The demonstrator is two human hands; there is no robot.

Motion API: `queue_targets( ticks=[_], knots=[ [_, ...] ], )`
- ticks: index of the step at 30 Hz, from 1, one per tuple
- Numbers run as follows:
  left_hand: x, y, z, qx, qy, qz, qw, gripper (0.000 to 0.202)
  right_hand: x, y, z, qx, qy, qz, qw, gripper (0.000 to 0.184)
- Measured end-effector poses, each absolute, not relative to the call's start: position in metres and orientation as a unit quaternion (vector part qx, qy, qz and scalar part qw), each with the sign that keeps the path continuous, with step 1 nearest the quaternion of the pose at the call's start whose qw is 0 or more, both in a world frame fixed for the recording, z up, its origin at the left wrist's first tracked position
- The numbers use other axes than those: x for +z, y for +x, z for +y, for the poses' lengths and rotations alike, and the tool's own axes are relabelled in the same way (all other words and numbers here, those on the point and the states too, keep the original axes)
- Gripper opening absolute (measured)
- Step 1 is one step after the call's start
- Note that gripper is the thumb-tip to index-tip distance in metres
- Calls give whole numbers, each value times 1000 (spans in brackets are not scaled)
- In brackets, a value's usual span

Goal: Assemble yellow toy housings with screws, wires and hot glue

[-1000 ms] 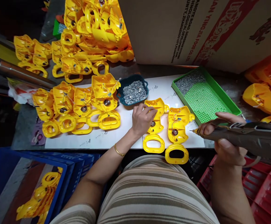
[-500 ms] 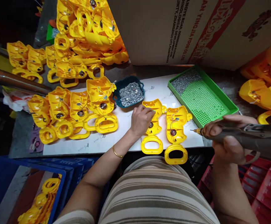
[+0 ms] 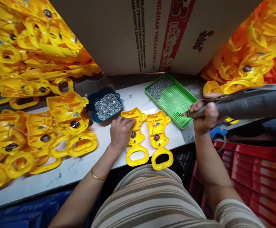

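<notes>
My left hand (image 3: pixel 122 133) rests over a yellow plastic shell (image 3: pixel 138 139), its fingers closed together at the shell's upper part. Whatever the fingertips hold is too small to make out. Right beside it lies a second yellow shell (image 3: pixel 160 131) with thin wires, a round metal part and a ring handle below. My right hand (image 3: pixel 205 117) grips a dark grey electric screwdriver (image 3: pixel 247 99) that points left. The screwdriver's tip appears over the near end of a perforated green tray (image 3: pixel 176 103), with small screws heaped at its far end.
A dark teal bowl (image 3: pixel 91 109) of small metal screws stands left of the tray. More yellow shells (image 3: pixel 66 110) line the left side, with piles behind and at far right. A large cardboard box (image 3: pixel 119 38) rises behind; a red crate (image 3: pixel 244 171) is at lower right.
The view has swung to the right, so the table things sit farther left. My right hand has moved the screwdriver over the tray's near end. My left hand stays at the same shell.
</notes>
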State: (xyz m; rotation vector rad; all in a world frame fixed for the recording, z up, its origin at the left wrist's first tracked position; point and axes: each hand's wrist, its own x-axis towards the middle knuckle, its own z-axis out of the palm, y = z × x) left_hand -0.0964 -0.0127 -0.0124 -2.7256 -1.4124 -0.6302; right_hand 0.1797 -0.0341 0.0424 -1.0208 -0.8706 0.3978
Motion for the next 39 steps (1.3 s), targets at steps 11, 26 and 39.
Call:
queue_targets(
  ticks=[11, 26, 39],
  knots=[
    [-8, -95, -12, -208, -877, -431, 32, 15, 21, 182, -9, 175, -480, -435, 741, 34],
    [-10, -95, -13, -193, -874, -445, 14, 16, 20, 181, -9, 195, -486, -420, 742, 34],
    [-9, -93, -12, -211, -877, -430, 42, 11, 19, 180, -7, 194, -461, -423, 755, 30]
  ],
)
